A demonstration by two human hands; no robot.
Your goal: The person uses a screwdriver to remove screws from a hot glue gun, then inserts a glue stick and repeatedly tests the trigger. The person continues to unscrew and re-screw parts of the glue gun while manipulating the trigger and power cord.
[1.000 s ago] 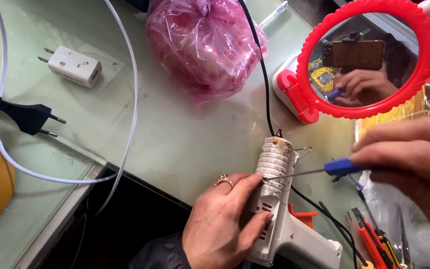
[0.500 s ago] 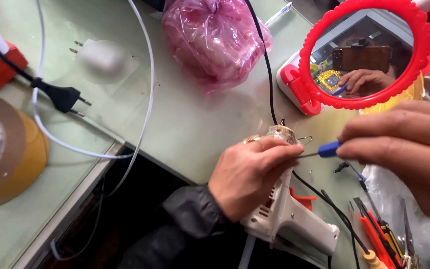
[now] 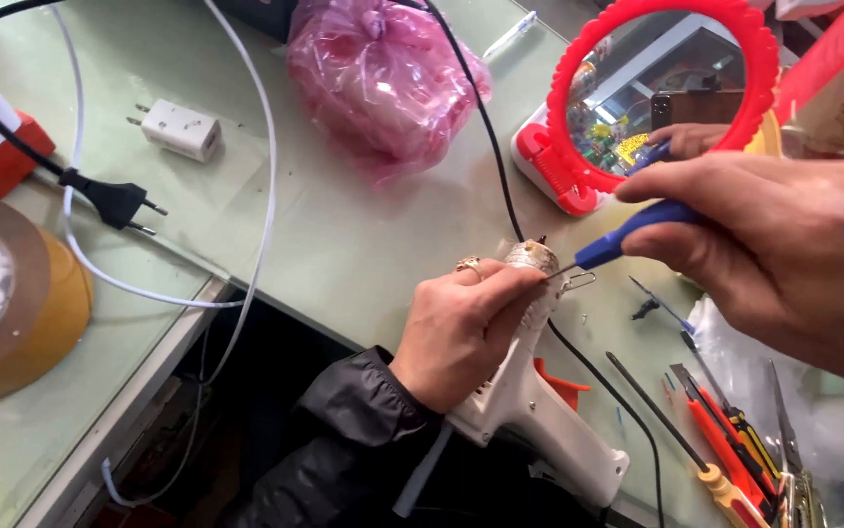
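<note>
Compared with half a second earlier, both hands sit at the same spot over the desk edge, with the screwdriver tip held at the same place on the glue gun's front.

Left hand (image 3: 461,337): fingers wrapped around the barrel of the white glue gun (image 3: 529,411), holding it tilted with its nozzle end up and its handle pointing down to the right; a ring shows on one finger. A dark sleeve covers the wrist.

Right hand (image 3: 783,254): fingers closed on the blue handle of a small screwdriver (image 3: 627,240), whose thin shaft reaches left to the metal front of the gun, just beside the left fingertips.

Glue gun position: over the near edge of the pale green desk (image 3: 344,244), its black cord (image 3: 485,127) running away across the surface.

Surroundings: a pink plastic bag (image 3: 383,78) lies behind the hands; a round mirror in a red frame (image 3: 656,98) stands to the right of it. A white plug adapter (image 3: 179,129) and a black plug (image 3: 109,200) lie to the left, with a white cable looping between them. Red-handled tools (image 3: 725,450) lie at the lower right.
</note>
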